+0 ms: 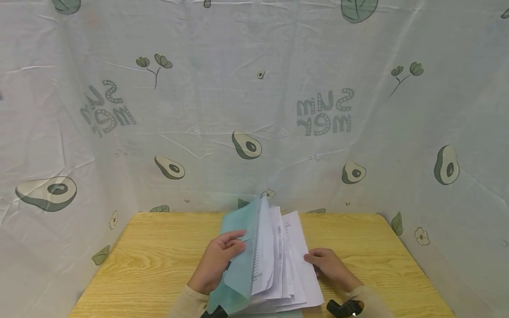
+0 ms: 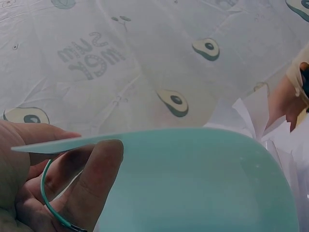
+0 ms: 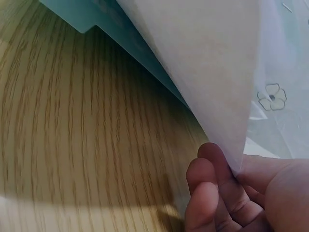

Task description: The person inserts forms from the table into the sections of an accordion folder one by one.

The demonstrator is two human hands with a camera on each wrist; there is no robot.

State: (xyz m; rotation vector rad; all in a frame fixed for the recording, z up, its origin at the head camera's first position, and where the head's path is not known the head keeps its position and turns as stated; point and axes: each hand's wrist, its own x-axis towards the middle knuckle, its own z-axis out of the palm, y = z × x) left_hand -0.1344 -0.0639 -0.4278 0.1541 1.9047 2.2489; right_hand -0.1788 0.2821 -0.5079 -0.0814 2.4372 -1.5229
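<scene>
A teal plastic folder (image 1: 234, 269) lies open on the table, with a stack of printed white papers (image 1: 278, 260) fanned out inside it. My left hand (image 1: 222, 258) pinches the folder's cover near its left edge and holds it raised; the left wrist view shows the thumb and fingers on both sides of the cover (image 2: 193, 179). My right hand (image 1: 328, 265) pinches the right edge of the outermost sheet (image 1: 300, 251). In the right wrist view that sheet (image 3: 207, 63) is lifted above the folder's teal back (image 3: 140, 58).
The wooden table (image 1: 159, 247) extends to both sides of the folder. A pale curtain (image 1: 214, 101) with avocado and leaf prints hangs behind and around it. A dark band (image 1: 343, 308) sits on the right wrist.
</scene>
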